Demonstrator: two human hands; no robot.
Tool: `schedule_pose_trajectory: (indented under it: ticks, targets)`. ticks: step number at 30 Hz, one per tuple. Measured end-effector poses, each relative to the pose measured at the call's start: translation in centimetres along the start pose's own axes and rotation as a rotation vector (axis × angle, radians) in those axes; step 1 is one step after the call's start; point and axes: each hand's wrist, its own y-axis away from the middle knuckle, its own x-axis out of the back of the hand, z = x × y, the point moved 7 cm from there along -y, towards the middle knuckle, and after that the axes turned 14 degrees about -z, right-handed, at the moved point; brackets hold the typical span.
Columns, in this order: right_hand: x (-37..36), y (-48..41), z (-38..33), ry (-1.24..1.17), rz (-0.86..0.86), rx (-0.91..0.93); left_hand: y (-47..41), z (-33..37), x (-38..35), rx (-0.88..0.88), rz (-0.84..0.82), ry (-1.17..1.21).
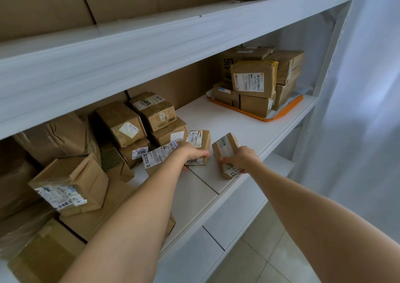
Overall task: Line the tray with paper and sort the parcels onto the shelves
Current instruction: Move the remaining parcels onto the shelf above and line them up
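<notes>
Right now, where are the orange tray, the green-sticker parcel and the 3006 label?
orange tray (267, 119): head view, front corner rim.
green-sticker parcel (225, 147): head view, top face.
3006 label (140, 152): head view, printed number.

One head-worn wide-angle camera covers the scene. It stands in front of the shelving and faces forward and down, angled toward the unit's right end. The middle shelf (238, 118) fills the frame, its front edge running diagonally from lower left to upper right. The upper shelf (151, 45) crosses the top, and the floor (270, 250) shows at lower right. Range is arm's reach: both forearms enter from the bottom edge. Near centre, the left hand (192, 154) grips the left parcel (201, 141) and the right hand (240, 159) grips the right parcel (226, 147).
</notes>
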Motion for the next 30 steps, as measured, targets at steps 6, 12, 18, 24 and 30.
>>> schedule_pose_trajectory:
  ticks: [6, 12, 18, 24, 30]
  targets:
    - [1.5, 0.8, 0.5, -0.486, -0.083, 0.043, 0.8, 1.2, -0.2, -0.1, 0.041, 0.361]
    - [5.1, 3.1, 0.4, -0.871, -0.126, 0.124, 2.1, 4.8, -0.2, -0.215, 0.119, 0.604]
    - [9.5, 5.0, 1.7, -1.0, -0.122, 0.193, 4.3, 10.3, -1.6, -0.288, 0.131, 0.662]
    - [14.1, 6.8, 3.9, -1.032, -0.06, 0.218, 6.3, 16.3, -3.6, -0.366, 0.118, 0.666]
    - [18.8, 8.1, 6.0, -1.142, -0.031, 0.274, 8.1, 21.6, -4.6, -0.475, 0.107, 0.659]
